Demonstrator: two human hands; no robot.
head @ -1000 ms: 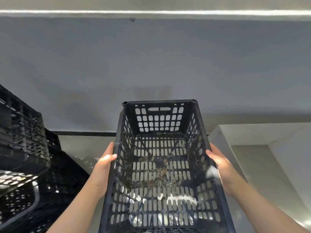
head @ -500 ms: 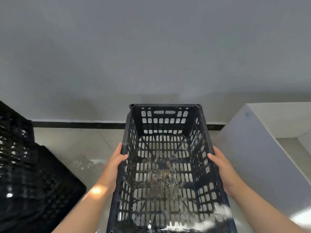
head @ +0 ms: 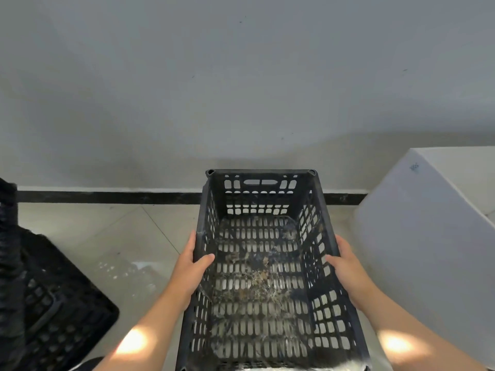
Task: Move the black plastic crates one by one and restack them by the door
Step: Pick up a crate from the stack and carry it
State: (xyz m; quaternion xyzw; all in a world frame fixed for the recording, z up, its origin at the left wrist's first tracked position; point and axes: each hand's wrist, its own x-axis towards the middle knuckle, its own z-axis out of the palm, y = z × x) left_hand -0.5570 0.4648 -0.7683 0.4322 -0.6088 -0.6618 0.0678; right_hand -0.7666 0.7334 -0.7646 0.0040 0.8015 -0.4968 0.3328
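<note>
I hold a black slotted plastic crate (head: 261, 188) in front of me, open side up, above the tiled floor. Dirt and dried debris lie on its perforated bottom. My left hand (head: 191, 269) grips the left long rim, thumb inside the crate. My right hand (head: 345, 266) grips the right long rim the same way. The crate's near end runs out of the bottom of the frame. More black crates (head: 48, 303) sit at the left edge, partly cut off and dark.
A grey wall (head: 241, 89) stands straight ahead with a black skirting strip (head: 107, 197) at its foot. A white box-like block (head: 428, 250) stands close on the right of the crate. Pale floor tiles (head: 120, 250) show between the crate and the left stack.
The view has tilted down: the ceiling line is gone and more floor and skirting show. The crate sits lower against the wall, and both hands keep their grip on its rims.
</note>
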